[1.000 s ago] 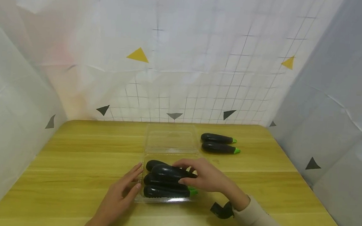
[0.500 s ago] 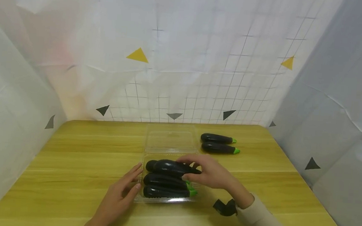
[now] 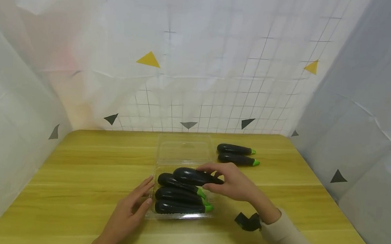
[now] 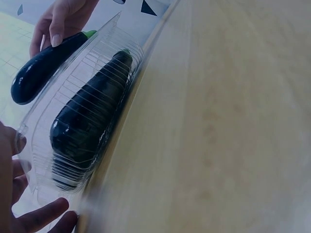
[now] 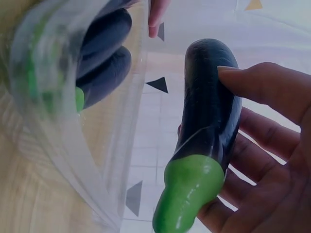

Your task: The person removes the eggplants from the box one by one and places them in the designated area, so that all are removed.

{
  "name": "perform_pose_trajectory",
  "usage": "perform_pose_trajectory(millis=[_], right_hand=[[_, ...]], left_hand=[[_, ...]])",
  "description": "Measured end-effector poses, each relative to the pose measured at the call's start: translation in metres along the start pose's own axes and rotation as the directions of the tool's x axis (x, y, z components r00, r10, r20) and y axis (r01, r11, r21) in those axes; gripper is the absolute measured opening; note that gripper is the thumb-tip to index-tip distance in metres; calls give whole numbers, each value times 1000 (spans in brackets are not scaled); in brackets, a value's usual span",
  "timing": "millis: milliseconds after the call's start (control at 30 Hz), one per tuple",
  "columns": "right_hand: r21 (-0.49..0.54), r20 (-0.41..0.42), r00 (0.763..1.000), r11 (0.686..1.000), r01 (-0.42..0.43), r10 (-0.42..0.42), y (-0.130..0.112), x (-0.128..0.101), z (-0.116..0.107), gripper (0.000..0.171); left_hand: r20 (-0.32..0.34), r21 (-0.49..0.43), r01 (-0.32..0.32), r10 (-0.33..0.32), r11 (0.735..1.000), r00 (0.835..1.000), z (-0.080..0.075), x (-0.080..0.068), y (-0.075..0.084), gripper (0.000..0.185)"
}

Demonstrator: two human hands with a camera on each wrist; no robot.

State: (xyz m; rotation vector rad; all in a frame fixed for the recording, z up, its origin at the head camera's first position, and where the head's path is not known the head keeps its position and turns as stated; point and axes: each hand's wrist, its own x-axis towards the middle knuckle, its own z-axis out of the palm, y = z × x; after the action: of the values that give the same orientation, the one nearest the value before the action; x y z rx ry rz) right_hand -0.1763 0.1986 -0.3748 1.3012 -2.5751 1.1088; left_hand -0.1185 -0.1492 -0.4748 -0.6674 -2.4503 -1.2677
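While my left hand (image 3: pixel 127 209) lies spread against the clear tray (image 3: pixel 195 216), my right hand (image 3: pixel 233 183) pinches one eggplant (image 3: pixel 189 176) above it by its narrower half, probably light, stiff, slick and best held there.

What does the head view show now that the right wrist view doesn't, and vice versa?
Only the head view: two loose eggplants on the table and the right sleeve.
Only the right wrist view: the green end of the held eggplant, hidden by the right hand in the head view.
Both: the right hand gripping that eggplant, and the clear container with eggplants inside.
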Motion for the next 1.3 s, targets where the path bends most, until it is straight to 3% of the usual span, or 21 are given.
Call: perform_pose_trajectory(millis=[267, 1300], right_hand=[[-7, -27, 1000, 1000, 10, -10, 3, -6, -7, 45], [24, -59, 988, 990, -140, 141, 26, -25, -42, 46]], left_hand=[[3, 1, 5, -5, 1000, 1000, 0, 1, 1, 51], [8, 1, 30, -30, 1000, 1000, -1, 0, 3, 51]])
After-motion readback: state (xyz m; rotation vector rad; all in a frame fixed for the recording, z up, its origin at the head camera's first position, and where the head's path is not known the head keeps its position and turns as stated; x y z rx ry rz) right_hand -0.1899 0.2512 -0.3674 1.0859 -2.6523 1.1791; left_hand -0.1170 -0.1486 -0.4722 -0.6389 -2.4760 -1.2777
